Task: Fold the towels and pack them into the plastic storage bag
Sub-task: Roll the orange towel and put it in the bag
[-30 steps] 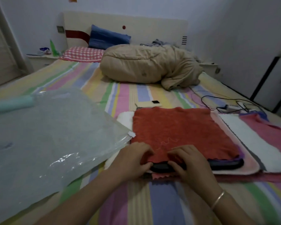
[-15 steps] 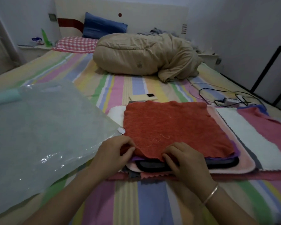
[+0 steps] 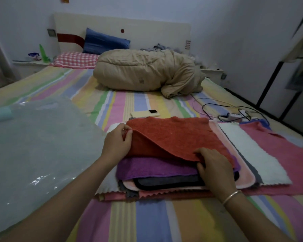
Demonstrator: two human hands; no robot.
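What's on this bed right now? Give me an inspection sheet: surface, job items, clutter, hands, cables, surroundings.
Surface: striped bedsheet.
Job's things: red towel on top of the towel stack, its near-left corner lifted; purple towel exposed beneath; plastic storage bag flat at left, no towels seen in it.
Clutter: phone; beige duvet; two pillows at the headboard.
Hands: left hand pinches the red towel's edge; right hand grips its near edge.
Cables: black cable beside the stack.
Surroundings: nightstand, white walls.

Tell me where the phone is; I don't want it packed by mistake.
The phone lies on the striped sheet just beyond the towel stack's far edge, centre of view.
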